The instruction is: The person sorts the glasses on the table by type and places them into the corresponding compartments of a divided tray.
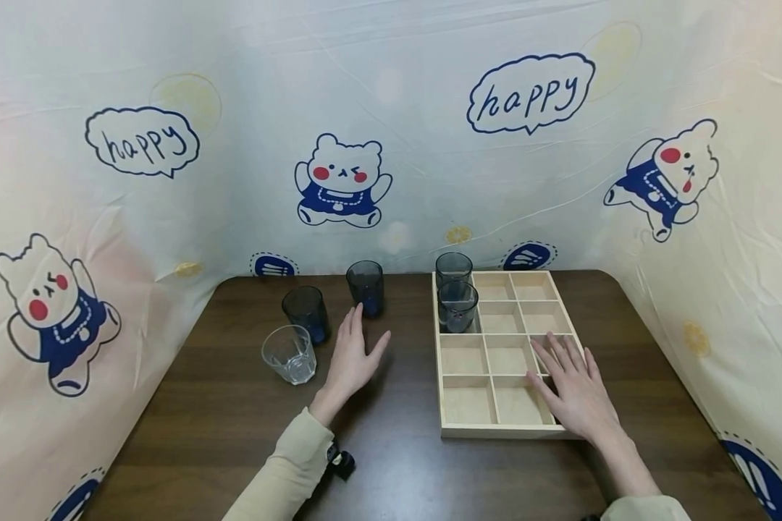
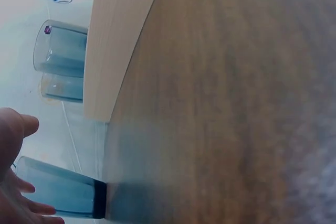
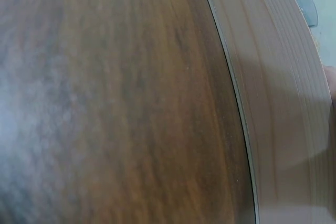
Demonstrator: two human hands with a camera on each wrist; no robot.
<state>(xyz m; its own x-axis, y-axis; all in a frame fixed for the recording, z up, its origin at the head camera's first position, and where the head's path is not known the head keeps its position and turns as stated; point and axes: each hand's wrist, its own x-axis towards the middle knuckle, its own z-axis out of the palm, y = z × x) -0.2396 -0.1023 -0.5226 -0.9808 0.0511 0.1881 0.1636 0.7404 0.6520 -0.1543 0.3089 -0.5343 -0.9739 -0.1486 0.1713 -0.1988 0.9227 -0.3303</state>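
Our table [image 1: 397, 449] held a dark glass [image 1: 366, 284] at twelve o'clock from our wide, empty left hand [image 1: 353, 359]; our right hand [image 1: 577, 391] lay spread over the box [image 1: 495, 433]. Gripping low seemed steadiest.

Everything is carried by a brown wood-grained desk [image 1: 397, 463], whose far corners are rounded and whose surface is marked by a pale sheen toward the near edge. The space near the left edge is taken by a clear glass [image 1: 289, 354], stood upright, with a dark glass [image 1: 305, 311] set just beyond it. Close to the far edge, about midway between the far corners, another dark glass [image 1: 365, 288] is placed. Toward the right edge, a divided wooden tray [image 1: 508, 433] is laid flat.
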